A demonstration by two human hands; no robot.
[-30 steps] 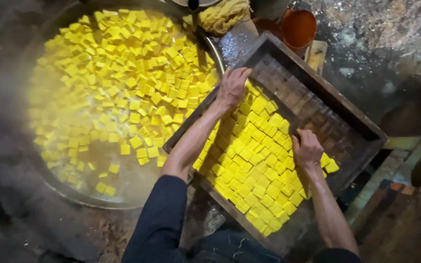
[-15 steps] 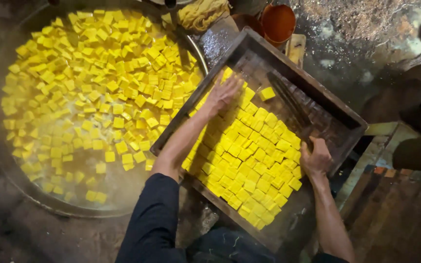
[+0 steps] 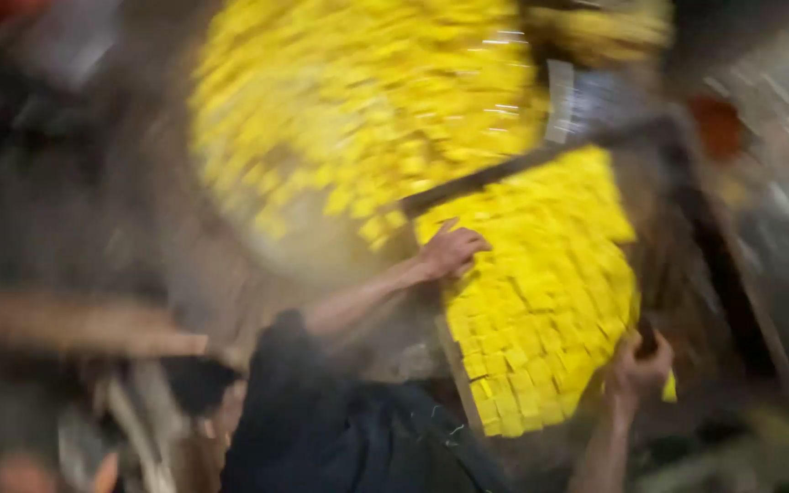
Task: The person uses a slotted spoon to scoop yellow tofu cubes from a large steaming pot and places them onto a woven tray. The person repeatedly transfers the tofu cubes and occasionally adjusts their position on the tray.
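Observation:
The view is heavily blurred by motion. A dark wooden tray (image 3: 732, 274) holds several yellow cubes (image 3: 541, 283) packed in rows. My left hand (image 3: 451, 251) lies with fingers spread on the cubes at the tray's left edge. My right hand (image 3: 639, 365) grips the tray's near right rim. Past the tray's far edge, a big round metal pan (image 3: 257, 246) is full of loose yellow cubes (image 3: 358, 100) floating in liquid.
A wooden plank (image 3: 93, 329) lies at the lower left. Something orange (image 3: 714, 123) shows past the tray's far right side. Dark, cluttered ground surrounds the pan and tray; details are too blurred to tell.
The camera has swung sharply, so the tray now appears turned and the picture is smeared. My left hand has slid down to the tray's left edge; my right hand has closed on the near rim.

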